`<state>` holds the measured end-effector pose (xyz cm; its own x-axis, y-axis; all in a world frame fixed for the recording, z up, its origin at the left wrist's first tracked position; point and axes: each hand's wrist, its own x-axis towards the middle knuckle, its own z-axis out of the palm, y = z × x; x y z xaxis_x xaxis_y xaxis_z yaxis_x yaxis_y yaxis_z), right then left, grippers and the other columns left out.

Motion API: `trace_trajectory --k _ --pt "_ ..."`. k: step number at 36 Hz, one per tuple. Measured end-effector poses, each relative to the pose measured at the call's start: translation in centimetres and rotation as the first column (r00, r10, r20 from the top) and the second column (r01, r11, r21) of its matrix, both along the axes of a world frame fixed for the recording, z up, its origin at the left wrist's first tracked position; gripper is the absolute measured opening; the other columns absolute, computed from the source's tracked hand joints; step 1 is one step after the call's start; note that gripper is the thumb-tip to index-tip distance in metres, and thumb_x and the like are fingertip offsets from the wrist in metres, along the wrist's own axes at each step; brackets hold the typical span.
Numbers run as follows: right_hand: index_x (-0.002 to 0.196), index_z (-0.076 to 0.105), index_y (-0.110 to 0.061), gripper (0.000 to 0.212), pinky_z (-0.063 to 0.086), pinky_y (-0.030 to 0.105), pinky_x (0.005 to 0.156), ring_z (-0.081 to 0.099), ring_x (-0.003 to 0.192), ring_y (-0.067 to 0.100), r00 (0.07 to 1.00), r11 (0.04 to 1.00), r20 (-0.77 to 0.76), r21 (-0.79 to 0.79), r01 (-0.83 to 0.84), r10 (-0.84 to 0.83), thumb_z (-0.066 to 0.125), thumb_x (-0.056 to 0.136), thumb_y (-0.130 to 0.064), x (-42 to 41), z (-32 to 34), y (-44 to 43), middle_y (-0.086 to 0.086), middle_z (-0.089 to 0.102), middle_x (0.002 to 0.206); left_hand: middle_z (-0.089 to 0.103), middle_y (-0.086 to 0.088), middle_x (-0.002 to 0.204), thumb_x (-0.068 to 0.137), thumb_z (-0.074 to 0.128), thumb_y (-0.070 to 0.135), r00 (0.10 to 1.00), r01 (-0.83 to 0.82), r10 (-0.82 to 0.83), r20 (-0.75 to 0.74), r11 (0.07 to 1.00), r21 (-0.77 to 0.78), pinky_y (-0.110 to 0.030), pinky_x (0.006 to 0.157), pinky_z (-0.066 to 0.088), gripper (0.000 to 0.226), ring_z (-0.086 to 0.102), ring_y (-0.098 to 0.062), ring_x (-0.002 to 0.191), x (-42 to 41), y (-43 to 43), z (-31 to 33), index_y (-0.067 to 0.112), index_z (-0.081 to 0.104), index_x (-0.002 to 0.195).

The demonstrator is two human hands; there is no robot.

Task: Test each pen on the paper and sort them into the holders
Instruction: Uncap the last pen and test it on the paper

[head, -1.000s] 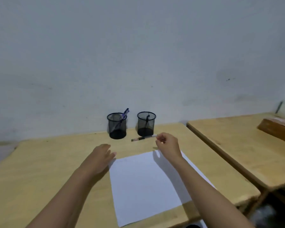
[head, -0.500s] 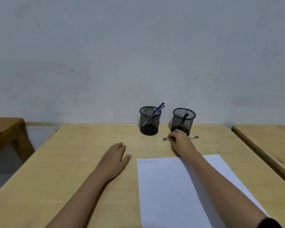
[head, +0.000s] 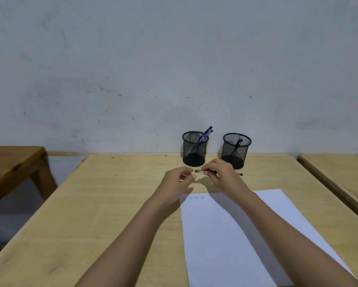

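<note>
The right hand (head: 223, 175) grips a pen (head: 200, 171) just above the desk (head: 111, 204), in front of the two holders. The left hand (head: 178, 181) is beside the pen's end, fingers loose and holding nothing. The left holder (head: 194, 149) has blue pens, the right holder (head: 235, 151) one dark pen. The paper (head: 236, 235) shows a few small scribbles. Another pen (head: 239, 174) seems to wait behind the right hand, so some testing is left.

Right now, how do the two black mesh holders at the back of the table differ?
The left black wire-mesh pen holder has blue pens leaning out above its rim; the right black wire-mesh pen holder shows only one dark pen, which barely reaches the rim. The right hand overlaps the right holder's base; the left holder stands fully in view. Both are the same round, upright cups against the wall.
</note>
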<state>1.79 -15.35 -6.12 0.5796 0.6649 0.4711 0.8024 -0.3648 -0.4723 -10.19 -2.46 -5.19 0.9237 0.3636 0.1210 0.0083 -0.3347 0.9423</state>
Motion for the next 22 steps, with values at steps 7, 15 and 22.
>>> trace_trajectory --k 7,15,22 --pt "0.095 0.072 -0.009 0.014 0.037 0.017 0.073 0.054 0.083 0.016 0.997 0.998 0.057 0.022 -0.051 0.049 0.062 0.085 -0.008 -1.8 1.9 -0.9 0.007 0.065 0.088 0.067 0.008 0.073 0.084 0.066 0.010 0.974 -0.099 0.089 0.208 0.994 0.037 -0.008 0.066 0.046 0.010 0.060 0.006 0.067 0.3 -0.9 0.7 0.019 0.071 0.086" --pt "0.096 0.072 -0.015 0.014 0.046 0.019 0.072 0.063 0.076 0.014 0.992 0.998 -0.113 0.034 -0.051 0.055 0.066 0.084 -0.018 -2.0 4.1 -3.5 -0.015 0.062 0.080 0.072 0.004 0.081 0.081 0.070 0.009 0.933 -0.150 0.171 0.317 0.984 -0.091 -0.014 0.073 0.050 0.012 0.066 -0.004 0.075 -0.8 0.5 1.5 0.016 0.073 0.090" --pt "0.084 0.073 -0.007 0.011 0.054 0.021 0.066 0.066 0.064 0.012 0.794 0.912 -0.560 0.410 0.018 0.237 0.073 0.074 -0.002 -2.3 4.3 -5.3 0.001 0.071 0.068 0.074 0.012 0.076 0.078 0.071 0.004 0.933 -0.103 0.175 0.315 0.967 -0.232 -0.011 0.073 0.050 0.017 0.067 -0.001 0.077 -1.9 2.1 1.6 0.020 0.073 0.086"
